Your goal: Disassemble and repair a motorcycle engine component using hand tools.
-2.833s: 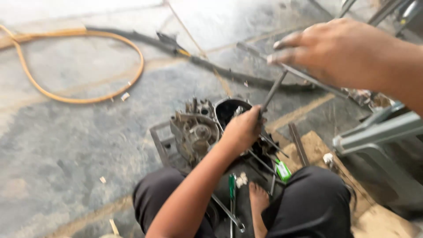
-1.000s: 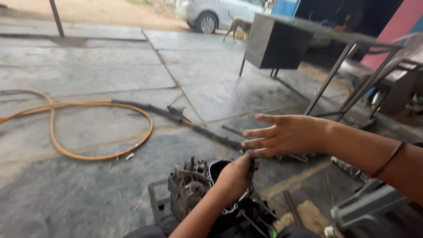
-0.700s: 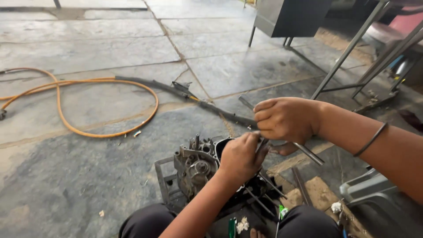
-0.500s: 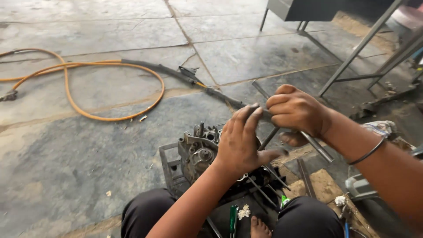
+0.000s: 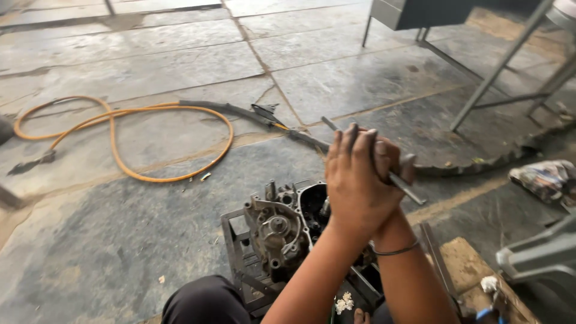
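1. Stone slabs stretch out ahead of us, grey and stained, with a darker oily patch of floor point(image 5: 138, 234) right where we sit.
2. We have both hands up in front of us, stacked together over a metal T-bar tool point(image 5: 414, 193).
3. Our left hand point(image 5: 359, 183) is in front, its back to us, fingers straight up and pressed side by side, tips dark with grime.
4. Our right hand point(image 5: 389, 161) sits behind it, mostly hidden; we see its fingers curled around the bar, though how tight, we cannot tell.
5. The bar's ends poke out on both sides of the hands, one up to the left, one down to the right.
6. A thin bangle point(image 5: 393, 249) rings our right wrist.
7. Just below the hands sits the engine case point(image 5: 279, 231), grey and greasy, open side to the right, resting in a small metal frame stand point(image 5: 231, 246).
8. Off to the left, an orange hose point(image 5: 150, 144) loops across the slabs, joining a black hose point(image 5: 222, 108) that runs toward our hands.
9. On the right, steel table legs point(image 5: 498, 72) slant upward, and a crumpled rag point(image 5: 543, 180) lies near the edge.
10. Our dark-trousered knee point(image 5: 201, 300) shows at the bottom, with a wooden board point(image 5: 465, 267) to the right of our arms.
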